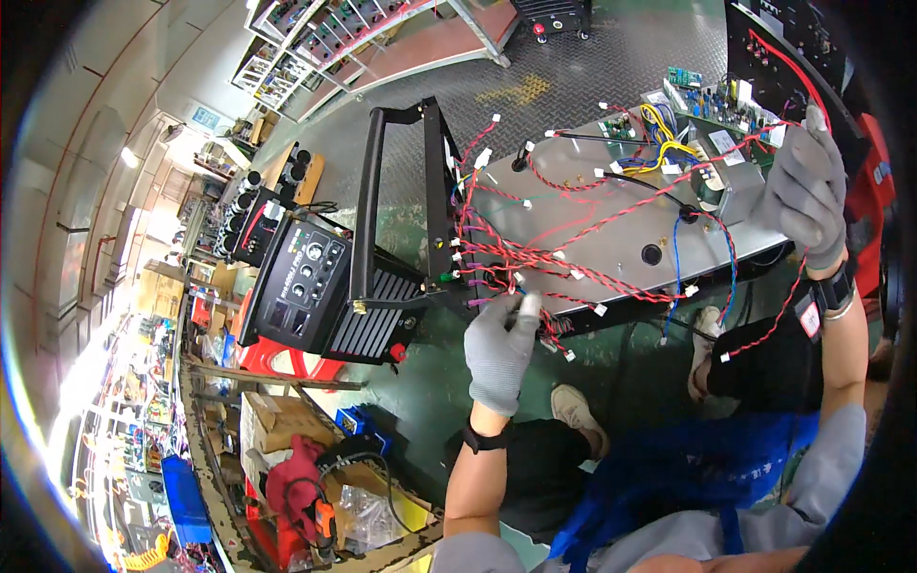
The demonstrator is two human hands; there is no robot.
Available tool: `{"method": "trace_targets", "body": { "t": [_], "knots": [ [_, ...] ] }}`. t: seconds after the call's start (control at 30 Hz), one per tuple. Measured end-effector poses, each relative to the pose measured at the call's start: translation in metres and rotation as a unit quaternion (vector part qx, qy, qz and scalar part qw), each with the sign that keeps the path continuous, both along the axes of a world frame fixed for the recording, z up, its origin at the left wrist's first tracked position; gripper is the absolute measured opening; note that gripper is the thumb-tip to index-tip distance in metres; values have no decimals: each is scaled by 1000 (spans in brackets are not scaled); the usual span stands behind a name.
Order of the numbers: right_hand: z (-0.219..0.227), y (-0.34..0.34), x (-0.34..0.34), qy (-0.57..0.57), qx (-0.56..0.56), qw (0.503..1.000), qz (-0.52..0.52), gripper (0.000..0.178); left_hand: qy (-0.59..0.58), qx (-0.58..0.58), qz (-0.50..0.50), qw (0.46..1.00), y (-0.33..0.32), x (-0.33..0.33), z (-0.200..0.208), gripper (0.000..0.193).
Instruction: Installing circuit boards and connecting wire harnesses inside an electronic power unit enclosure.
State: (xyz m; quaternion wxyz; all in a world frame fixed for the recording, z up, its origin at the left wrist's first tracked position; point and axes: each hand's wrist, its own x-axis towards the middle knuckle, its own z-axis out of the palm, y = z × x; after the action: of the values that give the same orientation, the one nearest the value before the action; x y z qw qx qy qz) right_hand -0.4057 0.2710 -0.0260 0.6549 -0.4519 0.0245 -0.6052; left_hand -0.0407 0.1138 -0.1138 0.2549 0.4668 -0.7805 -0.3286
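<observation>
An open metal chassis (611,253) lies before me, with many red-and-white twisted wires (506,250) fanning over it from its black front panel. My gloved left hand (501,346) is at the near corner by that panel. Its fingers close in among the wire ends, and what lies between them is hidden. On the far right, my gloved right hand (810,196) is curled round a red-and-white twisted wire (772,336), whose lower end with a white plug hangs down. Close to that hand are a metal box (734,180) and a green circuit board (716,100).
A black handle frame (373,191) rises at the chassis's left. Beyond it stands a black machine with knobs (310,267). At lower left, a worn bench (220,477) carries cartons and an orange-handled tool (325,520). A black panel with a red cable (788,62) stands at upper right.
</observation>
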Motion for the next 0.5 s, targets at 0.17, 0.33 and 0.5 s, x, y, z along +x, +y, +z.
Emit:
{"method": "trace_targets", "body": {
  "t": [0.17,0.33,0.5],
  "knots": [
    [-15,-4,-2,-44,19,993,-112,37,383,254,-16,888,11,-35,32,34],
    [-29,0,-12,-126,34,983,-130,36,668,472,-89,568,-5,-56,14,20],
    [-31,-2,2,-113,122,955,-247,34,683,446,-329,475,-22,-58,13,52]
  ]
}}
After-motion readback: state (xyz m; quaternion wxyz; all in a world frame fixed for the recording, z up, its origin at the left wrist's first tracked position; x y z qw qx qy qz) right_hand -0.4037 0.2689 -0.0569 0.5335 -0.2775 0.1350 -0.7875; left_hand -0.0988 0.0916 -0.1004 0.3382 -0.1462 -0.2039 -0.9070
